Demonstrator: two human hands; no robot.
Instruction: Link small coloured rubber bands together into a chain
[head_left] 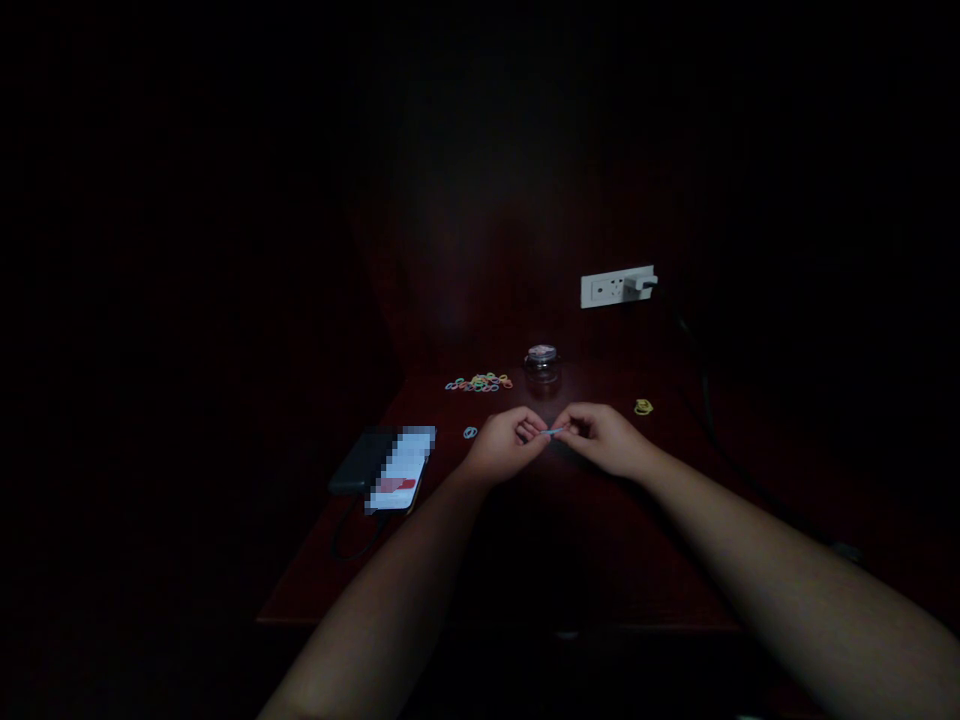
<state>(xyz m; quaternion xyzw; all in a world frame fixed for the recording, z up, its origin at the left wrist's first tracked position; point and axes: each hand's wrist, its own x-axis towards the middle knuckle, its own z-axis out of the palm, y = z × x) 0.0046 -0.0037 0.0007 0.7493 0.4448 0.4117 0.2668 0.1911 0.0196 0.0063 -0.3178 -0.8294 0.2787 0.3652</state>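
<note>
Between the fingertips of both hands is a small light-blue band [553, 431], probably a hair tie like the others on the table. My left hand [512, 443] pinches its left end, and my right hand [602, 438] grips the right end. Both hands hover over the dark red table [570, 560]. Just left of my left hand lies a light-blue hair tie or small bunch of them [470, 433]. Behind it is a pile of multicoloured hair ties [480, 383]. Some yellow hair ties [643, 407] sit to the right of my right hand.
A clear round jar [542, 372] stands behind my hands. At the left lie a lit phone [405, 470] and a dark flat box-like device [360, 462] with a cable. A white wall socket [616, 287] holds a plug with a dark cord running down right. The surroundings are very dark.
</note>
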